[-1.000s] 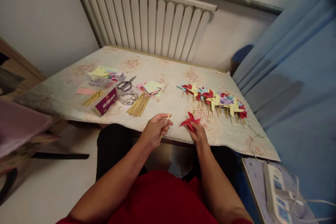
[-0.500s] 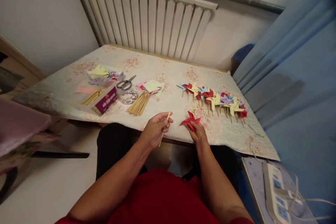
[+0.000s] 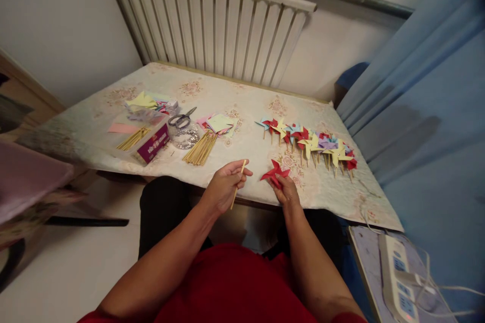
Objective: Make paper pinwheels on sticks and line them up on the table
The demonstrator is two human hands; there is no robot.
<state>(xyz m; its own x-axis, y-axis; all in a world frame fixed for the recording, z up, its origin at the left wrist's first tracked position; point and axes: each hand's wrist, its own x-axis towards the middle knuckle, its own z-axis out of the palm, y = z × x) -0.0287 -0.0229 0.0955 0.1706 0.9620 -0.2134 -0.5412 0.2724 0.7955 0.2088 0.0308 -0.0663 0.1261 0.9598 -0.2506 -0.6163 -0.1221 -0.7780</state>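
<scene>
Between the thumb and fingers of my left hand (image 3: 227,184) is a thin wooden stick (image 3: 238,186), tilted, its top end just above the fingertips. My right hand (image 3: 285,191) pinches a red paper pinwheel (image 3: 276,171) from below, blades facing up; no stick shows on it. The two hands are apart, over the front edge of the table. Left of my left hand lies a bundle of wooden sticks (image 3: 200,149), with colored paper squares (image 3: 220,123) behind it. Several finished pinwheels on sticks (image 3: 310,145) lie in a row beyond my right hand.
Scissors (image 3: 182,120) rest on a round clear container of small shiny pieces (image 3: 184,139). Beside it are a purple-fronted box (image 3: 152,145) with sticks and a pile of cut paper (image 3: 146,102). A power strip (image 3: 398,277) with cables sits at lower right, near a blue curtain (image 3: 428,106).
The fingers of my left hand have shifted slightly on the stick, which stands a little more upright. My right hand keeps the red pinwheel in nearly the same place.
</scene>
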